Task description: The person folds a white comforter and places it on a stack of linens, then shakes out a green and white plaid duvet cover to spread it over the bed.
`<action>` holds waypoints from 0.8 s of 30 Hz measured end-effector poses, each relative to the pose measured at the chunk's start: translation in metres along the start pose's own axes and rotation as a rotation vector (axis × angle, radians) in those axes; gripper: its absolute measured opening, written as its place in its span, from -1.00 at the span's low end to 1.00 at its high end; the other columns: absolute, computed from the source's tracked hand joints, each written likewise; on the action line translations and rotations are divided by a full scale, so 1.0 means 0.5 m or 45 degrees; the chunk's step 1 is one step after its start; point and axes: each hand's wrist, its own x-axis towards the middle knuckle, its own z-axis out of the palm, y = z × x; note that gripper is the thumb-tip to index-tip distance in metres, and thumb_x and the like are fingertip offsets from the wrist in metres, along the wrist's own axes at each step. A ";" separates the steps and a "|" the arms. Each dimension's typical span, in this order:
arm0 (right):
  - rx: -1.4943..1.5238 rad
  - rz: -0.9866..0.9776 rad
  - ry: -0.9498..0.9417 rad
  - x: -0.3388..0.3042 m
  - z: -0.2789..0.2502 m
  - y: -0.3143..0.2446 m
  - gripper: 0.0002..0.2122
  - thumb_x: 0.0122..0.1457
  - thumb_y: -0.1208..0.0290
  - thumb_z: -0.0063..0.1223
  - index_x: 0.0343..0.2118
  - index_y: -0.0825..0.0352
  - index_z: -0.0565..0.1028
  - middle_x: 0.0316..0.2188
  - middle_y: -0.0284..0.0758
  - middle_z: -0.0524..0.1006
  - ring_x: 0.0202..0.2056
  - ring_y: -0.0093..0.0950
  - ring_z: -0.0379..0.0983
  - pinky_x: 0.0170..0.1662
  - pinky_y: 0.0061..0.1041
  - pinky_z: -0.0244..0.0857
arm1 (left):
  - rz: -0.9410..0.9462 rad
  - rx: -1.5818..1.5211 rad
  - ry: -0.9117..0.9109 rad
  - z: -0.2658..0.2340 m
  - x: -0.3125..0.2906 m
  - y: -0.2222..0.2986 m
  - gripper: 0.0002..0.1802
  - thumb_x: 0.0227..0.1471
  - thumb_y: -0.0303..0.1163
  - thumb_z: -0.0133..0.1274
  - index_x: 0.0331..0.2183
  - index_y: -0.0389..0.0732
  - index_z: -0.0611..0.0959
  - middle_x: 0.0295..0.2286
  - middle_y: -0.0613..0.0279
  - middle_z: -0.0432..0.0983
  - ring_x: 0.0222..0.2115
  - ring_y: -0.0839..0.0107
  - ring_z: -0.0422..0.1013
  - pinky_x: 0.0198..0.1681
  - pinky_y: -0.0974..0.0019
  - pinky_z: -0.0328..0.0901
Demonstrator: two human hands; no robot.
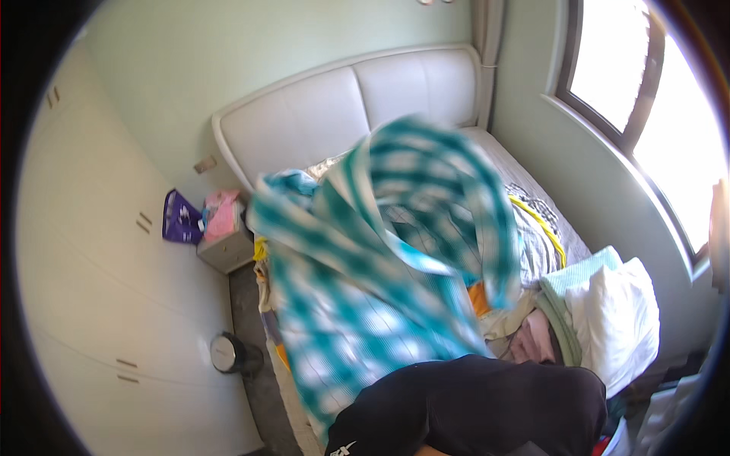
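A teal-and-white plaid cloth (357,319), like a sheet or light blanket, spreads over the bed (494,148). Its upper part billows in the air in a curled fold, smeared by motion. The black clothing on my upper body (494,403) fills the lower middle, and a sliver of bare skin shows at the bottom edge. Neither of my hands can be seen; the cloth and my clothing may hide them. Whether they hold the cloth does not show. Beneath the cloth's right side lie a striped grey-and-white cloth (536,247) with yellow edging and a patch of orange.
A white pillow (616,323) and folded textiles (536,338) are piled at the right. The pale headboard (296,118) stands behind. At left are a nightstand (228,251) with a purple bag (181,219), a black bin-like container (226,353) and white wardrobes (99,251). Windows (608,68) are at right.
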 end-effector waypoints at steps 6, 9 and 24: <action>-0.713 0.548 -0.715 -0.088 0.066 0.059 -0.78 0.06 0.37 -0.12 -0.30 0.35 0.47 -0.27 -0.05 0.46 -0.25 -0.19 0.40 -0.18 -0.30 0.30 | -0.146 -0.058 -0.025 0.001 -0.031 -0.018 -0.65 0.04 -0.19 -0.06 -0.39 -0.31 0.61 -0.41 -0.05 0.48 -0.41 0.03 0.41 -0.33 -0.01 0.30; -0.916 0.376 -0.757 0.050 0.095 0.049 -0.78 0.06 0.35 -0.14 -0.40 0.40 0.49 -0.36 -0.02 0.48 -0.33 -0.14 0.42 -0.24 -0.27 0.32 | -0.105 -0.047 0.095 -0.045 0.006 0.048 -0.62 0.04 -0.17 -0.07 -0.39 -0.32 0.61 -0.38 -0.08 0.50 -0.38 0.02 0.43 -0.32 -0.02 0.31; -1.163 -0.068 0.302 0.762 0.433 -0.025 -0.77 -0.01 0.34 -0.06 -0.48 0.45 0.49 -0.41 0.07 0.40 -0.20 -0.02 0.24 -0.12 -0.17 0.17 | 0.081 -0.021 1.424 0.099 0.563 0.730 -0.79 -0.05 -0.41 -0.04 -0.42 -0.34 0.60 -0.03 0.00 0.31 -0.17 0.05 0.36 -0.20 0.04 0.27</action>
